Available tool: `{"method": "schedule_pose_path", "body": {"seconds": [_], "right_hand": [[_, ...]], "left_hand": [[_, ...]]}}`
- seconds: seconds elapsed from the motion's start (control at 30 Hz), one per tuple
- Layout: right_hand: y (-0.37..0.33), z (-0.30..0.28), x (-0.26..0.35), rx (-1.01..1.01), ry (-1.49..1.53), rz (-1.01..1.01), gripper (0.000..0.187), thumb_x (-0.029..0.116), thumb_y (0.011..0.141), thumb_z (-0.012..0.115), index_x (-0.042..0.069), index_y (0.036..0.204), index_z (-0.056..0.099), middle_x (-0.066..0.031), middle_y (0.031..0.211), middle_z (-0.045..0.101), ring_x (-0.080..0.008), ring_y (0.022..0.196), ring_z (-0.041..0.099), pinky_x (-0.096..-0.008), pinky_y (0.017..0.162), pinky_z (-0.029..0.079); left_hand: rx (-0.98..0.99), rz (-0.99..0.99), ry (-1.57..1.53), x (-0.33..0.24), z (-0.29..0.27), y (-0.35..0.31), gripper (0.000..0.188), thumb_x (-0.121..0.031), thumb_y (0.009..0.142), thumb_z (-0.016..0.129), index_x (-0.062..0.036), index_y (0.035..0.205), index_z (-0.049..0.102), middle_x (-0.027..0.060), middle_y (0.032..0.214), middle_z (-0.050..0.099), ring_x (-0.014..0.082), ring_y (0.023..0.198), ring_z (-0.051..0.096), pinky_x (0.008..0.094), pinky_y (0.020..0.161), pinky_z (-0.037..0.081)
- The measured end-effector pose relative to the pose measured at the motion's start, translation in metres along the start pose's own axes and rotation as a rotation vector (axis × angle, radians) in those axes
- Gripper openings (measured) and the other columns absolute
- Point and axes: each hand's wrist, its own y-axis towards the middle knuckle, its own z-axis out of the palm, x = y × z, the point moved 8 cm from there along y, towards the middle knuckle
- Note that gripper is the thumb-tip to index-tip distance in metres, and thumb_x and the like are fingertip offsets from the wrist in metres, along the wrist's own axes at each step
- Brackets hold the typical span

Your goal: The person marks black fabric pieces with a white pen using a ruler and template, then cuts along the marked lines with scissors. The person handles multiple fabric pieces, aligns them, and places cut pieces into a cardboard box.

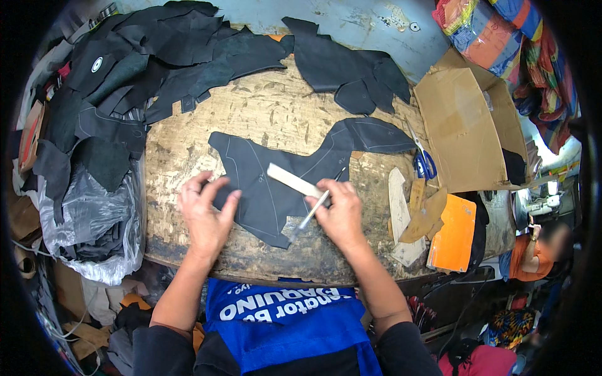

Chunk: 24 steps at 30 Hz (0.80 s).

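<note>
A black leather piece with pale drawn outlines lies flat on the worn wooden table in front of me. My left hand is at the leather's left edge, fingers spread and holding nothing. Between the fingers of my right hand is a slim pen, slanting down to the left over the leather. The same hand also grips the near end of a flat whitish strip, which points up and left across the piece. Part of the strip's near end is hidden by my fingers.
Black leather scraps pile up at the far left, and more leather lies at the back. To the right are blue-handled scissors, card templates, an orange board and a cardboard box. A person sits beyond.
</note>
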Motion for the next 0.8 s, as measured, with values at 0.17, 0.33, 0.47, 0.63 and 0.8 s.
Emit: {"method": "schedule_pose_path", "body": {"seconds": [0.17,0.33,0.47,0.63,0.8], "right_hand": [[-0.01,0.021,0.033,-0.101,0.077,-0.009,0.031,0.017,0.066,0.081,0.003,0.086,0.063,-0.0118,0.077,0.063,-0.0258,0.068,0.061,-0.0365,0.062,0.049],[-0.015,0.018,0.014,-0.075,0.361,0.038,0.025,0.011,0.072,0.076,0.001,0.092,0.064,-0.0111,0.082,0.066,-0.0185,0.068,0.063,-0.0294,0.062,0.05],[-0.017,0.016,0.002,-0.029,0.501,0.017,0.016,0.005,0.078,0.068,0.0,0.092,0.064,-0.0104,0.083,0.066,-0.0149,0.07,0.063,-0.0271,0.064,0.049],[-0.019,0.019,0.014,0.041,0.401,-0.11,0.02,0.002,0.071,0.07,0.005,0.09,0.065,-0.0104,0.078,0.065,-0.0266,0.075,0.06,-0.0348,0.065,0.049],[-0.019,0.021,0.017,0.036,0.392,-0.113,0.018,0.003,0.069,0.072,0.008,0.086,0.067,-0.0093,0.073,0.064,-0.0258,0.073,0.058,-0.0357,0.063,0.047]], "left_hand": [[0.302,0.034,-0.042,-0.028,0.044,-0.002,0.033,-0.029,0.072,0.075,-0.0126,0.1,0.07,0.0158,0.118,0.054,0.0321,0.116,0.045,0.0569,0.098,0.025],[0.472,0.054,0.112,-0.031,0.075,0.006,0.057,-0.051,0.071,0.071,-0.0226,0.12,0.062,0.0207,0.141,0.036,0.0364,0.135,0.026,0.0756,0.096,0.01],[0.537,0.032,0.139,-0.026,0.082,0.008,0.07,-0.06,0.065,0.072,-0.0254,0.125,0.06,0.0202,0.146,0.031,0.0361,0.138,0.02,0.0764,0.096,0.006],[0.556,-0.014,0.102,-0.022,0.084,0.011,0.067,-0.05,0.063,0.076,-0.0243,0.123,0.061,0.0203,0.147,0.029,0.0348,0.14,0.018,0.0764,0.097,0.005],[0.588,-0.015,0.086,-0.02,0.085,0.012,0.067,-0.046,0.063,0.076,-0.0235,0.124,0.06,0.0205,0.147,0.028,0.0348,0.14,0.016,0.0761,0.098,0.005]]}}
